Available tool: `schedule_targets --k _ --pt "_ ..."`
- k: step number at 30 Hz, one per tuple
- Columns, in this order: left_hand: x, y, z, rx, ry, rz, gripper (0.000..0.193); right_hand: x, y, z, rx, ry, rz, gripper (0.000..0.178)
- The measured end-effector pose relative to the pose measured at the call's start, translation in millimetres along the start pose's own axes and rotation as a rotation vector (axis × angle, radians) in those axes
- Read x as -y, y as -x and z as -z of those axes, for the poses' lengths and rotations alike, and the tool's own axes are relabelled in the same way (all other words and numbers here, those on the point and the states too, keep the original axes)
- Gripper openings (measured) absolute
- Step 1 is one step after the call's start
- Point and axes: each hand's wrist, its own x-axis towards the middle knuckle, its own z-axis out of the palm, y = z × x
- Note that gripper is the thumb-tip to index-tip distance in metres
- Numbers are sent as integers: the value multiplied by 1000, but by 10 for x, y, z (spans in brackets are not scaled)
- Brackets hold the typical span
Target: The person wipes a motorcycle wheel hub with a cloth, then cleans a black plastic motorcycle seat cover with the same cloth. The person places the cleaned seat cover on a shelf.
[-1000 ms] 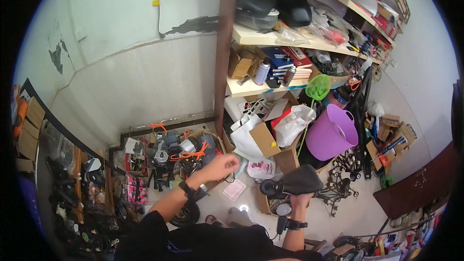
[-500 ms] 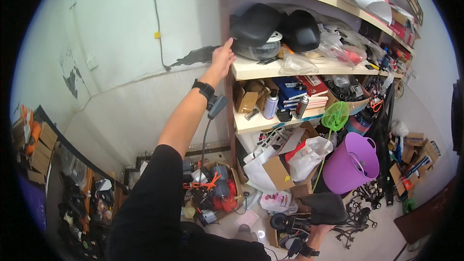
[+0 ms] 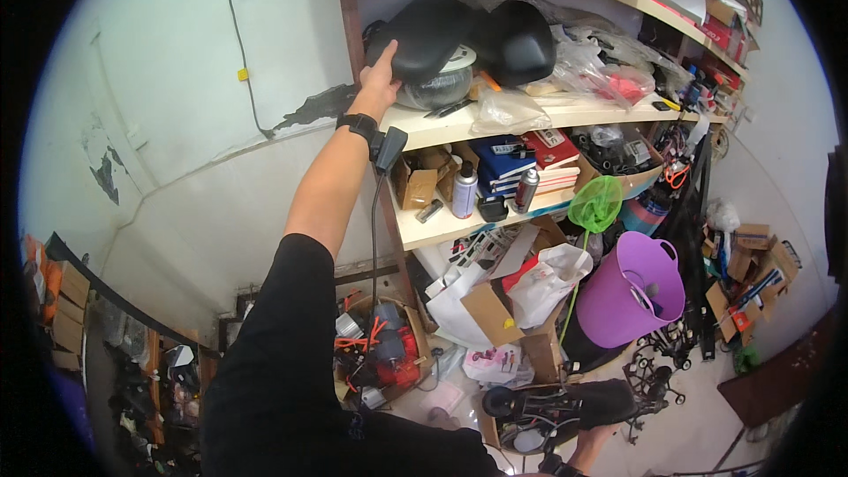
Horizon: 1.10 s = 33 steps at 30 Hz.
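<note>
My left hand (image 3: 378, 84) reaches up to the left end of the shelf, beside a black rounded shell (image 3: 426, 35). Its fingers are stretched and overlap the shell's left edge; whether they press on it I cannot tell. Under the shell sits a clear bowl-like part with a white rim (image 3: 459, 59). A second black shell (image 3: 517, 44) stands to its right. Low at the bottom, my right hand (image 3: 594, 443) is closed on a black saddle-shaped piece (image 3: 608, 401), with its fingers partly hidden underneath. A dark rod-like part with a round end (image 3: 500, 401) extends left of that piece.
Lower shelf: spray cans (image 3: 464, 190), books (image 3: 505, 163) and a small carton (image 3: 417, 187). A purple bucket (image 3: 623, 296), a green net (image 3: 596, 203) and a box of motor-like parts (image 3: 426, 360) stand below. Left of the shelf post (image 3: 347, 0) is a wall (image 3: 291, 18).
My left hand has moved forward to overlap the black shell's left edge. The view has shifted right. My right hand stays with the black saddle-shaped piece, which now appears slightly lower.
</note>
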Motion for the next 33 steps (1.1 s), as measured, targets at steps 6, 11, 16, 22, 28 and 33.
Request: schedule_targets --k 6,11,16,22,28,33 --pt "28 -282 48 13 326 -9 78 -119 72 45 -243 -473 -213 38" --pt "110 -175 -87 193 348 -218 72 -225 22 92 -95 -222 -162 36" --pt "11 223 -82 330 496 -179 62 32 -7 -74 -31 -255 -202 34" --pt "219 951 312 366 432 -263 53 141 66 -349 -439 -463 -163 26" --pt "315 2104 1266 428 325 -74 56 -2 477 -2 -348 -699 -35 55" --pt "542 2982 1776 470 184 190 64 297 1194 142 -319 -793 65 64"
